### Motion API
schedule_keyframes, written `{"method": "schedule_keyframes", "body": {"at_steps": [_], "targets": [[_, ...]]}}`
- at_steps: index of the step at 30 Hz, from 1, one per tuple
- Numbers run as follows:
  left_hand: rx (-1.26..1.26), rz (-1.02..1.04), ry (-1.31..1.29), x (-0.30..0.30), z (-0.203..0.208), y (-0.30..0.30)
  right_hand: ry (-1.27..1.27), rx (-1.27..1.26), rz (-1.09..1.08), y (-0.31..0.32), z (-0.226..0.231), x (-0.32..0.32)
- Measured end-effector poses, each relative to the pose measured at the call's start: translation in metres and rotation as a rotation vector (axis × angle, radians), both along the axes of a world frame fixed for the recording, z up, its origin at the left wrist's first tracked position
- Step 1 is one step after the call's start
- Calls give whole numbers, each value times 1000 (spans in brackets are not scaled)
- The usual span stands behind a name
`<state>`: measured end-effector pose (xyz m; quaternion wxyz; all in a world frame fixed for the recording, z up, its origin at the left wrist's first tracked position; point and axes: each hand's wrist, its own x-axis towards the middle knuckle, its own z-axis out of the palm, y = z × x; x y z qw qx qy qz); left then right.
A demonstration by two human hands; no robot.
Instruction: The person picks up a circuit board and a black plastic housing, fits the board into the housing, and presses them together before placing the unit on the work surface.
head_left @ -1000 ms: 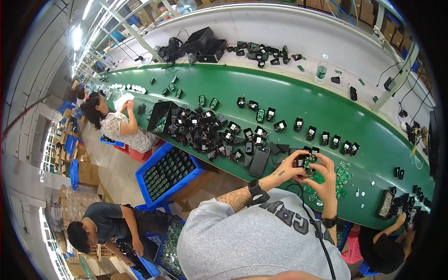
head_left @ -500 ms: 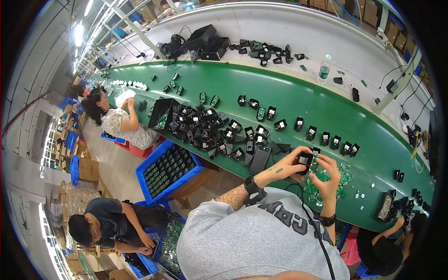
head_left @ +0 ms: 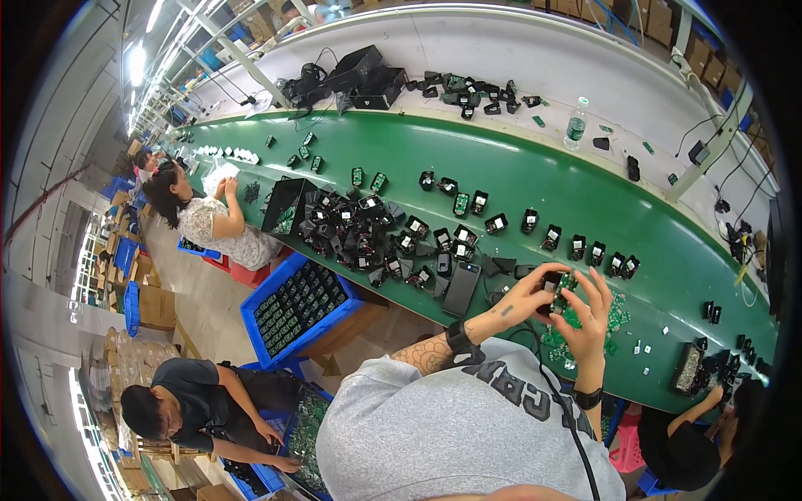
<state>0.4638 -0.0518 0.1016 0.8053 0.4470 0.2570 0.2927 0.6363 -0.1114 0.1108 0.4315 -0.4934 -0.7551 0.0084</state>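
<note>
My left hand (head_left: 525,299) is closed around a small open black plastic housing (head_left: 549,288), held just above the green bench. A green circuit board (head_left: 565,292) stands upright at the housing's right side. The thumb and index finger of my right hand (head_left: 588,324) are closed at the board's edge, while its other fingers point up. My own fingers hide part of both pieces, so whether the board sits in the housing or apart from it is unclear. Under my right hand lies a loose pile of small green circuit boards (head_left: 619,314).
Filled black housings (head_left: 552,237) stand in a row beyond my hands. A phone (head_left: 461,289) lies left, beside a heap of housings (head_left: 359,230). A plastic bottle (head_left: 576,123) stands on the back ledge. A blue crate (head_left: 251,321) holds boards. Co-workers are on both sides.
The fingers of my right hand have straightened upward, and the board shows more clearly between the hands. At lower left, a co-worker's hand has moved right, to the bin of boards.
</note>
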Motion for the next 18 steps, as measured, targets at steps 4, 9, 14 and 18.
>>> {"method": "schedule_keyframes", "body": {"at_steps": [4,9,14,18], "targets": [[-79,-69,-44,-4,-6,-1,85,-159,72,2,-11,8],[2,-92,-30,0,-13,-8,-10,-168,172,3,1,5],[8,-95,-31,-3,-7,-8,-70,-211,126,0,5,9],[9,-98,-25,-1,-10,-12,-1,-262,214,2,4,5]]}}
